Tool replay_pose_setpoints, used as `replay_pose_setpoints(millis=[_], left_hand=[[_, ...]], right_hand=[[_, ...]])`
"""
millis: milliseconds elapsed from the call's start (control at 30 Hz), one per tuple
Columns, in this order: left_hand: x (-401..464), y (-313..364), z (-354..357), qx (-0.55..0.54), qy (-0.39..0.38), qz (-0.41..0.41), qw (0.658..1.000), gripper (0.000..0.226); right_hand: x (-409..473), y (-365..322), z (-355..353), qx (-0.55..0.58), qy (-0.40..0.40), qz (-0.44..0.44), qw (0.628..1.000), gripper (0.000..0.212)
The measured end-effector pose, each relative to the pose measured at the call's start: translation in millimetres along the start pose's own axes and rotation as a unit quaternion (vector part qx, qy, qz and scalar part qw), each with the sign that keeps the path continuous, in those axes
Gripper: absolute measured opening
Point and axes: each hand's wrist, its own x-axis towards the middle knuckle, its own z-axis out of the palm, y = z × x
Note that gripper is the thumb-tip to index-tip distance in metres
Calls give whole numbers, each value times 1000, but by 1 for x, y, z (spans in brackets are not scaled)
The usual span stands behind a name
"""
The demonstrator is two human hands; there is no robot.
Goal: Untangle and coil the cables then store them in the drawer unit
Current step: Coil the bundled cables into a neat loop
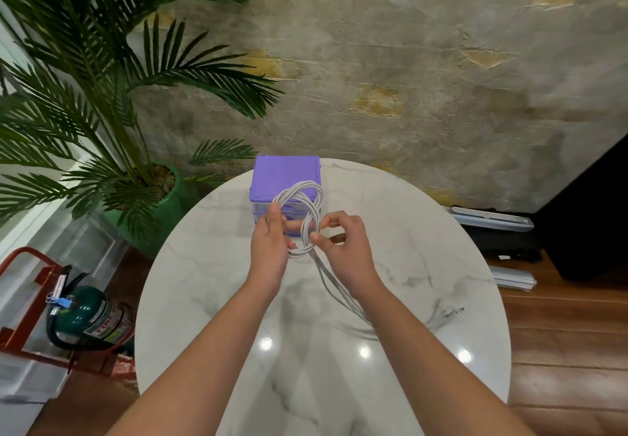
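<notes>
Marble round table [424,350] nearest, loose white cable tails [343,296] trailing across it toward the right edge. Above that, left hand [272,242] grips the coiled white cables [302,211], fingers curled through the loops. Right hand [343,245] pinches a strand at the coil's waist. Purple drawer unit [285,177] sits just behind the coil, at the table's far edge. Potted palm [112,102] far left.

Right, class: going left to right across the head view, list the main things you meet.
Fire extinguisher → potted palm → purple drawer unit → cable plugs lying on the table → black case on the floor.
</notes>
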Motion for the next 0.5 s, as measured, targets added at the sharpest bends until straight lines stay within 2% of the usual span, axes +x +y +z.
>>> replay_pose_setpoints(millis=[67, 233, 433, 500], left_hand=[[-3, 3, 3, 4, 2, 22, 1000, 53], [-8, 14, 7, -5, 20, 44, 999, 38], [-9, 14, 4, -13, -23, 40, 999, 37], [-9, 12, 7, 14, -26, 45, 999, 39]], right_hand=[[-4, -1, 3, -112, 39, -67, 991, 14], [-6, 0, 4, -313, 82, -195, 926, 7], [-4, -2, 6, -344, 94, -165, 919, 27], [0, -6, 9, -308, 53, -99, 945, 25]])
